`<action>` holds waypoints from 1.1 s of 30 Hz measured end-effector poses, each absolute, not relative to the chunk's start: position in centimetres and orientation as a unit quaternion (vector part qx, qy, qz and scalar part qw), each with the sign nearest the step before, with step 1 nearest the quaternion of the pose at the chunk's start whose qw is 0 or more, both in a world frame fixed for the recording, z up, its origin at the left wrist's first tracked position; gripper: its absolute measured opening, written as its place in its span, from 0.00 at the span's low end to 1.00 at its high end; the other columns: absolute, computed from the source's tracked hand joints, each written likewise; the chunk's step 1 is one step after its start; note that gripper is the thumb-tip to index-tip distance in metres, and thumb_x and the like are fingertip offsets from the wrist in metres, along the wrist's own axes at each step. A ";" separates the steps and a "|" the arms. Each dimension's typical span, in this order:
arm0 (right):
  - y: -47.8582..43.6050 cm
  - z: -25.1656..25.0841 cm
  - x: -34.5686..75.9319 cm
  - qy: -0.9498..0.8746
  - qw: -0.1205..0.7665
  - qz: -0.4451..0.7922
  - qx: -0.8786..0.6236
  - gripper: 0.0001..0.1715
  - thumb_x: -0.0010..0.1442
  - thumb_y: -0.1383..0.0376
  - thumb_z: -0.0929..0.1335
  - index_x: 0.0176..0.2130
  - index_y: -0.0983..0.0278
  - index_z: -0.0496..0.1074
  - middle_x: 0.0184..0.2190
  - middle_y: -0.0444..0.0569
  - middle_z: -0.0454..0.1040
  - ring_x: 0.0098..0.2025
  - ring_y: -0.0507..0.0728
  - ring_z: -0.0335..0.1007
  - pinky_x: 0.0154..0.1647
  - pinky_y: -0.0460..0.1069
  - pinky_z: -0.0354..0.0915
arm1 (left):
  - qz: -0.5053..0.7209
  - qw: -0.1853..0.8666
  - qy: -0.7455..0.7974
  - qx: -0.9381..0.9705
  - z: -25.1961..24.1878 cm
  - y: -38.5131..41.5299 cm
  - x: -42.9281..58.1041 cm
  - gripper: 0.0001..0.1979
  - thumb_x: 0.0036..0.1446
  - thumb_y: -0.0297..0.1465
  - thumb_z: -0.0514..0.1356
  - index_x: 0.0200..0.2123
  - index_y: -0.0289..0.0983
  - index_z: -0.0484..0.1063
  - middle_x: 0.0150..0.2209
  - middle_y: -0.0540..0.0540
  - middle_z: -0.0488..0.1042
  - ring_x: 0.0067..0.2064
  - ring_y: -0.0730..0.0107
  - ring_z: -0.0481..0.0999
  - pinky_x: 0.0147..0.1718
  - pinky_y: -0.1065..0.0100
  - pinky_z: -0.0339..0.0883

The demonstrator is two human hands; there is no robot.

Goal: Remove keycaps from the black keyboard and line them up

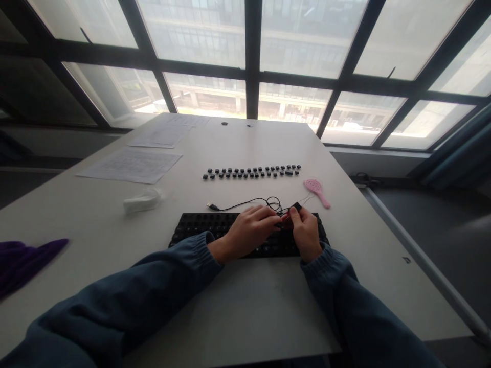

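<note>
A black keyboard point(199, 227) lies on the white table point(245, 306) in front of me. Both hands hover over its right half, fingertips meeting. My left hand point(249, 232) has its fingers curled and pinched toward a small dark red piece between the hands. My right hand point(306, 232) is closed round a small black object, likely a keycap or puller, at its fingertips. Two rows of loose black keycaps point(251, 172) are laid out beyond the keyboard. The keyboard's black cable point(245, 203) curls behind it.
A pink brush point(316, 189) lies right of the cable. A white wrapped item point(141, 201) sits to the left, printed papers point(130, 164) further back left, and a purple cloth point(23, 260) at the left edge. Large windows stand behind the table.
</note>
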State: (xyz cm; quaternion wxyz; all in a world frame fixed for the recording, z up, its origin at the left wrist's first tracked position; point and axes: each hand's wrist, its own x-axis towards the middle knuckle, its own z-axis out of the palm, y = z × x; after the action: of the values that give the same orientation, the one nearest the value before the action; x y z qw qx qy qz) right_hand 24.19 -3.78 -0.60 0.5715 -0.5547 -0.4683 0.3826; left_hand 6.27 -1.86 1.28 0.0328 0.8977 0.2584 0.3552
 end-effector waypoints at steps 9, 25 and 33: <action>-4.3 0.6 24.0 -0.469 0.597 0.384 -0.526 0.22 0.65 0.51 0.66 0.29 0.64 0.72 0.24 0.50 0.79 0.25 0.57 0.75 0.29 0.50 0.69 | 0.231 -0.046 0.332 0.913 8.3 -2.4 4.4 0.07 0.64 0.32 0.61 0.44 0.40 0.77 0.42 0.46 0.79 0.42 0.62 0.74 0.44 0.60 0.66; -4.7 1.7 24.3 -0.494 0.606 0.366 -0.504 0.15 0.68 0.59 0.64 0.31 0.62 0.70 0.26 0.47 0.77 0.29 0.55 0.74 0.32 0.48 0.66 | 0.099 0.066 0.453 0.884 7.5 22.9 23.7 0.10 0.49 0.34 0.69 0.36 0.37 0.84 0.36 0.42 0.82 0.39 0.63 0.77 0.40 0.68 0.69; -4.6 1.6 24.3 -0.504 0.581 0.366 -0.525 0.12 0.67 0.62 0.64 0.31 0.61 0.69 0.27 0.46 0.76 0.29 0.56 0.73 0.32 0.49 0.65 | 0.037 0.078 0.473 0.877 3.2 26.6 27.1 0.11 0.48 0.35 0.70 0.36 0.37 0.84 0.35 0.41 0.82 0.41 0.60 0.79 0.41 0.67 0.71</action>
State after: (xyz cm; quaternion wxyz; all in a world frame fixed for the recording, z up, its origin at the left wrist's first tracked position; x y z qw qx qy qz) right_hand 24.25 -4.64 1.56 0.5811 -0.5245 -0.5036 0.3655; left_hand 27.14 26.63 3.16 0.0783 0.8767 0.4731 0.0369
